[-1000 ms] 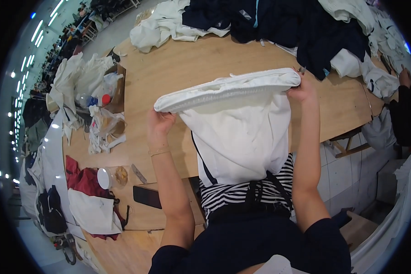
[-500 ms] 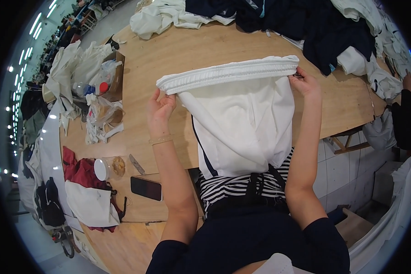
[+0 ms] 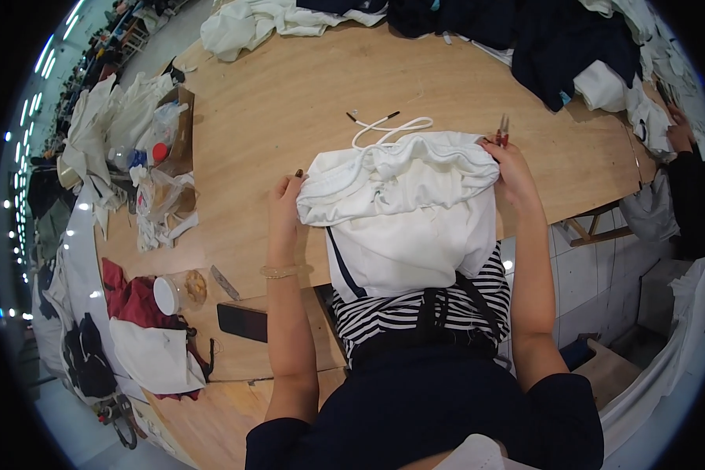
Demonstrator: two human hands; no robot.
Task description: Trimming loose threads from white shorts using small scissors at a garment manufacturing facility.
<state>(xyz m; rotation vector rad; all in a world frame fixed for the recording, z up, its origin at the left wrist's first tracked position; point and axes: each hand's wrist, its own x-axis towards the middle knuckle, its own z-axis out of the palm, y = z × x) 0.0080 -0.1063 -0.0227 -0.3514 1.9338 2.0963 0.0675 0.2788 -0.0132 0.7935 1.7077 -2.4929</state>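
White drawstring pants [image 3: 415, 243] with a gathered waistband and a dark side stripe lie over the table edge toward my striped lap. My left hand [image 3: 285, 202] is closed at the left end of the waistband, fingers pinching its edge. At the right end, my right hand [image 3: 515, 171] grips the waistband. Small red-handled snips [image 3: 503, 133] stick up from that same hand, blades pointing away from me. Beyond the waistband, a white drawstring [image 3: 403, 128] with dark tips lies in a loop on the wooden table [image 3: 290, 94].
Left on the table are a phone [image 3: 243, 322], a lidded clear jar [image 3: 182, 292], red and white cloth [image 3: 145, 313], and a box [image 3: 182, 129] beside plastic bags. White and navy garments [image 3: 572, 47] pile at the far side. Another person's hand [image 3: 679, 129] shows at far right.
The waistband was stretched straight between my hands; now it is slack, bunched and nearer me. The drawstring now shows beyond it. Both hands have come closer together, and the snips' blades now show.
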